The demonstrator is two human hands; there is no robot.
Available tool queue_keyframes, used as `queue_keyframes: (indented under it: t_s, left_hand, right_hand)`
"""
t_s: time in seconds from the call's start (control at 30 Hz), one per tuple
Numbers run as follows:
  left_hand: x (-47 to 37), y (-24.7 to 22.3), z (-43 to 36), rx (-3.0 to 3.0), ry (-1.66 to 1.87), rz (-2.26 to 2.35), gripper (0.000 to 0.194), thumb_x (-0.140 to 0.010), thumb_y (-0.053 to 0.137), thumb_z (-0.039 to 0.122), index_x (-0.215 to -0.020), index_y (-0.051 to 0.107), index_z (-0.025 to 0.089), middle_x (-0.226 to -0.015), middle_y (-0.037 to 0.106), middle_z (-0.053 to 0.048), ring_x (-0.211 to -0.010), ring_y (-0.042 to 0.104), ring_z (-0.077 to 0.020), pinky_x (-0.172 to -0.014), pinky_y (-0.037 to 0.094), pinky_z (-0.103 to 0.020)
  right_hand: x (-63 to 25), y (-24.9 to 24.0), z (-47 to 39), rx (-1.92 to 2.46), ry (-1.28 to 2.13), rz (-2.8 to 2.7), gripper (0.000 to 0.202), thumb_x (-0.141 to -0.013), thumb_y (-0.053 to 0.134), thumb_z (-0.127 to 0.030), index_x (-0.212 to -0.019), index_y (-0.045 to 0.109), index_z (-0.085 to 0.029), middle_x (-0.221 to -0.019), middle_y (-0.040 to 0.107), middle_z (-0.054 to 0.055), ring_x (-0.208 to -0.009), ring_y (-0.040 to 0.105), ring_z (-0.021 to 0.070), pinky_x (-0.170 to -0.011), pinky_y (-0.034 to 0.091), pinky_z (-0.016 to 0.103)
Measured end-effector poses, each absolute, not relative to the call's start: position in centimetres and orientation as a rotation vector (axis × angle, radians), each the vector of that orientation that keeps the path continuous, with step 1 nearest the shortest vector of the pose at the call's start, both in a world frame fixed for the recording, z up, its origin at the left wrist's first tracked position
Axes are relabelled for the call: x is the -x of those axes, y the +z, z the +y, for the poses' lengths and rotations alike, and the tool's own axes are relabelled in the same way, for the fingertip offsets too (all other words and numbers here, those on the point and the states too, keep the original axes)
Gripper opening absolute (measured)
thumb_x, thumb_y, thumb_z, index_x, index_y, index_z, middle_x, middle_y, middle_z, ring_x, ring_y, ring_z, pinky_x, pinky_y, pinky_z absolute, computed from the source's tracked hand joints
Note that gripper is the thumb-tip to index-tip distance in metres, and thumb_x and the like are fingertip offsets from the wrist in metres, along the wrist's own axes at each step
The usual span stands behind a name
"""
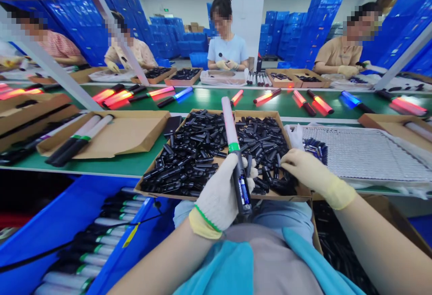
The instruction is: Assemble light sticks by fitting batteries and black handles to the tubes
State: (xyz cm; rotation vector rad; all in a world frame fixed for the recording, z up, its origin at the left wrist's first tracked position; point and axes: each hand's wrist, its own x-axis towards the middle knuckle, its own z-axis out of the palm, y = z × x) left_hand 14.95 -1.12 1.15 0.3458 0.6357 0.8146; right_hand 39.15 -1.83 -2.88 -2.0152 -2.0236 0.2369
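Note:
My left hand [221,191], in a white knit glove over a yellow one, is closed round the black handle of a light stick [230,126]. The stick has a pale tube, a green ring and an open handle end showing blue batteries [243,189]. Over the right part of a cardboard tray [216,197] full of small black plastic parts [192,151], my right hand [305,169] in a yellowish glove has its fingers bent together at the parts. What its fingertips hold, if anything, is hidden.
Right of the tray lie packed batteries [367,153] in plastic. On the left are a cardboard tray [135,128] with two sticks and a blue bin [135,245] of sticks. Lit sticks lie on a green conveyor [209,99]; several people work beyond it.

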Motion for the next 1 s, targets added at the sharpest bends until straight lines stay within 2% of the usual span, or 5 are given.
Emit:
queue_keyframes:
  t_s: [0.23, 0.43, 0.6, 0.8, 1.0]
  left_hand:
    - [-15.3, 0.9, -1.5, -0.291, 0.836, 0.675, 0.026, -0.093, 0.055, 0.035, -0.089, 0.066, 0.012, -0.095, 0.067, -0.009, -0.078, 0.066, -0.0147, -0.058, 0.056, -0.020]
    - [-15.4, 0.0, -1.7, -0.289, 0.784, 0.615, 0.027, -0.092, 0.056, 0.036, -0.087, 0.065, 0.011, -0.096, 0.068, -0.010, -0.076, 0.067, -0.0146, -0.057, 0.056, -0.020]
    - [-15.7, -0.4, -1.9, -0.279, 0.767, 0.623, 0.024, -0.089, 0.061, 0.034, -0.086, 0.064, 0.011, -0.097, 0.068, -0.010, -0.075, 0.066, -0.0138, -0.057, 0.055, -0.019]
    - [-16.1, -1.1, -2.2, -0.227, 0.685, 0.548, 0.026, -0.087, 0.064, 0.037, -0.088, 0.064, 0.011, -0.092, 0.068, -0.010, -0.076, 0.066, -0.0137, -0.064, 0.056, -0.021]
    - [-16.2, -1.3, -2.4, -0.222, 0.682, 0.561, 0.027, -0.086, 0.065, 0.039, -0.096, 0.067, 0.014, -0.087, 0.070, -0.006, -0.078, 0.068, -0.0165, -0.074, 0.056, -0.026]
  right_hand:
    - [-36.1, -5.6, -0.2, 2.293, 0.156, -2.021, 0.023, -0.083, 0.062, -0.030, -0.084, 0.069, -0.008, -0.094, 0.064, 0.022, -0.094, 0.063, 0.0331, -0.083, 0.045, 0.040]
    - [-37.1, -5.9, 0.0, 2.240, 0.407, -1.825, 0.011, -0.074, 0.059, -0.018, -0.081, 0.065, -0.012, -0.088, 0.067, 0.014, -0.083, 0.063, 0.0234, -0.074, 0.046, 0.032]
    - [-37.6, -4.0, -2.2, 1.965, 0.734, -1.685, 0.023, -0.084, 0.045, -0.021, -0.098, 0.061, -0.014, -0.086, 0.067, 0.006, -0.074, 0.063, 0.0169, -0.066, 0.049, 0.028]
    - [-34.5, -1.2, -5.4, 1.294, 1.238, -1.260, 0.043, -0.089, 0.055, -0.029, -0.130, 0.046, -0.023, -0.090, 0.063, 0.002, -0.070, 0.059, 0.0137, -0.061, 0.050, 0.026]
    - [-31.8, 0.3, -8.0, 1.300, 1.122, -1.233, 0.032, -0.090, 0.061, -0.043, -0.116, 0.057, -0.027, -0.109, 0.064, 0.007, -0.099, 0.064, 0.0224, -0.082, 0.057, 0.037]
